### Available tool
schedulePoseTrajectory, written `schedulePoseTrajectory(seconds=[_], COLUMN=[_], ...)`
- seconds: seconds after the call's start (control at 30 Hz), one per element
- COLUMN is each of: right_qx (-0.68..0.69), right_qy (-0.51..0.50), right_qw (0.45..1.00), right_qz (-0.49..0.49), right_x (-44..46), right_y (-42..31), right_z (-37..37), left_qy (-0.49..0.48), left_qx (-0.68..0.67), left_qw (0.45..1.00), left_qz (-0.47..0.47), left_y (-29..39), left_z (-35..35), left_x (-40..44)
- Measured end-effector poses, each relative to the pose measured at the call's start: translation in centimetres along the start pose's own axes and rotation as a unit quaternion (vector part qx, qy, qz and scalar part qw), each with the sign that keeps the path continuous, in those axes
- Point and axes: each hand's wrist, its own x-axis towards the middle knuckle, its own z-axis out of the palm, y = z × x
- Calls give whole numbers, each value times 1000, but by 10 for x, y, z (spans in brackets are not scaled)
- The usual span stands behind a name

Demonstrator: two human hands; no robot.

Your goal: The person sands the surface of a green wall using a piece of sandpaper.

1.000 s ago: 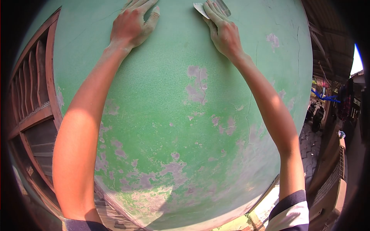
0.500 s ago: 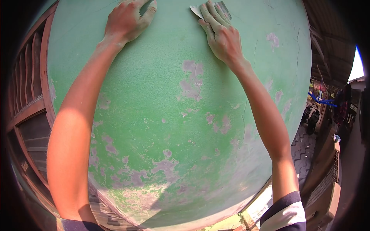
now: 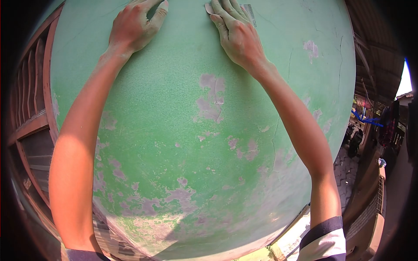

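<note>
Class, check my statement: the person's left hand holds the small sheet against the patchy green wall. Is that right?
Wrong hand: in the head view, the person's right hand holds the small sheet against the patchy green wall.

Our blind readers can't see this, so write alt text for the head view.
A person's right hand holds a thin sheet against a green wall with worn, patchy paint, while the left hand, cropped by the top edge, lies against it. A brown wooden frame stands at left.

Wall [image 3: 152, 102] green, blotched greyish-pink; wooden frame [image 3: 48, 56] reddish-brown; right sleeve [image 3: 324, 243] 2-tone, navy-white.
</note>
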Motion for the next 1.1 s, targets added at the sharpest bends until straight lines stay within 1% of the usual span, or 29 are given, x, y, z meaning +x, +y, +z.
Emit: schedulePoseTrajectory(seconds=[0.03,0.1,0.13,0.17,0.2,0.23,0.27,0.3,0.33,0.37,0.43,0.5,0.57,0.6,0.63,0.7,0.73,0.8,0.83,0.9,0.93,0.97,1.0,1.03,1.07,1.1], right_qx=[-5,-26,-6,-4,0,3,-13,-30,-75,-74,-6,-14,-94,-93,-94,-102,-102,-42,-44,-102,-65,-81,1,83,83,36], right_qy=[11,71,131,69,4,-1,86,171,154,152,85,68,108,113,113,140,140,149,147,71,46,66,89,109,106,113], right_qw=[1000,995,986,968,931,930,972,983,985,986,996,998,989,986,986,979,979,982,982,990,994,994,994,978,978,977], right_qz=[6,66,108,239,365,367,218,61,-1,-5,-28,-13,47,79,78,107,104,107,109,-69,-74,-21,68,158,159,175], right_x=[11,35,59,75,88,81,71,67,56,46,30,30,32,31,31,30,33,32,24,11,15,25,42,53,54,55], right_y=[16,41,96,101,97,98,92,85,55,36,15,35,58,64,66,71,65,51,42,25,44,60,84,86,85,82], right_z=[-2,-22,-11,-27,-40,-27,-8,6,3,-6,-22,-26,-24,-26,-25,-21,-19,-10,-10,-12,-21,-28,-38,-46,-41,-29], left_qy=[-1,-6,-7,-1,5,0,4,10,12,11,9,8,10,13,14,17,20,19,17,14,16,12,9,7,13,19], left_qx=[4,-14,-13,-11,-9,-7,-17,-27,-26,-20,-19,-28,-29,-29,-30,-26,-26,-31,-33,-11,-11,-20,-28,-31,-31,-31], left_qw=[1000,1000,1000,1000,1000,1000,1000,999,999,1000,1000,999,999,999,999,999,999,999,999,999,999,999,999,999,999,998], left_qz=[1,7,7,15,21,18,23,27,24,18,13,25,27,31,30,36,34,32,32,34,34,36,35,33,41,49], left_y=[0,-1,-2,-2,-4,-5,-5,-5,-4,-3,-1,-5,-6,-6,-7,-8,-8,-5,-3,-3,-4,-4,-5,-5,-7,-8], left_z=[-1,-2,-1,1,1,2,1,0,-1,-2,-1,-1,0,0,1,1,1,1,2,0,-1,-1,-1,0,1,2], left_x=[0,0,0,1,0,-1,-1,0,0,-1,-1,0,0,0,0,0,1,-1,-1,-2,-2,-1,-1,-2,-1,-1])
